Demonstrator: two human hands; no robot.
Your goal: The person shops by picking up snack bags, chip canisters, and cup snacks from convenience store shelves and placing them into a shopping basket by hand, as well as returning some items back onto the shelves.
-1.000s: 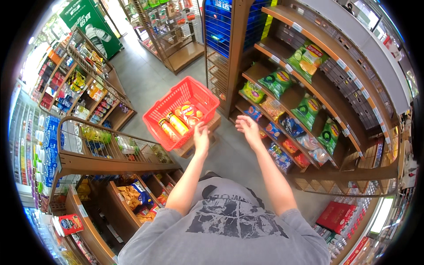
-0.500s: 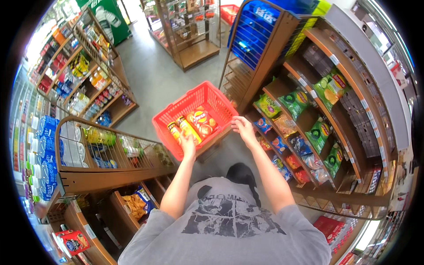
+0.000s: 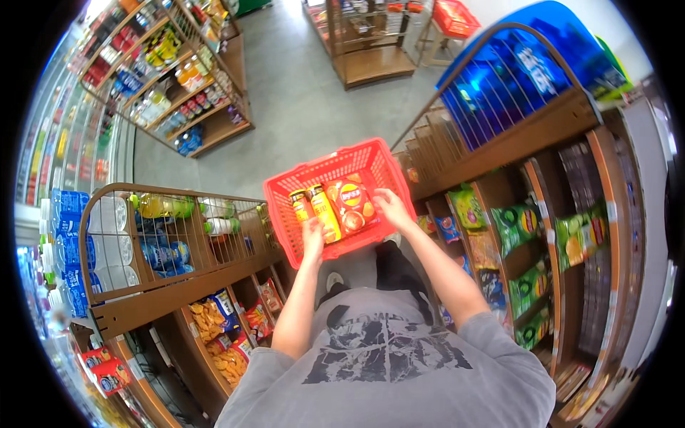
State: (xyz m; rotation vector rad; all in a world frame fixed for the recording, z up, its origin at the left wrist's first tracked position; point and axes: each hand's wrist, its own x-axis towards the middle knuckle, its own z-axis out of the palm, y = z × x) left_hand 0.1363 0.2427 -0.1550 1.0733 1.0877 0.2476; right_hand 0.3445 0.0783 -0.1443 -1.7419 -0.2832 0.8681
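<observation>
A red plastic shopping basket is in front of my body, tilted. Inside lie two yellow containers with dark caps, a left one and a larger one, and a red potato chip package to their right. My left hand is closed at the basket's near left side, beside the yellow containers; its grip is partly hidden. My right hand reaches over the near right rim, fingers curled at the basket's right side, close to the chip package.
On the right, a shelf holds green chip bags, with a large blue bin behind it. Drink bottles and snack bags fill the left racks. Ahead are a display stand and another red basket.
The shelves have shifted and turned in view. The basket sits slightly further right. My right hand has moved from beside the basket's right corner to over its near right rim.
</observation>
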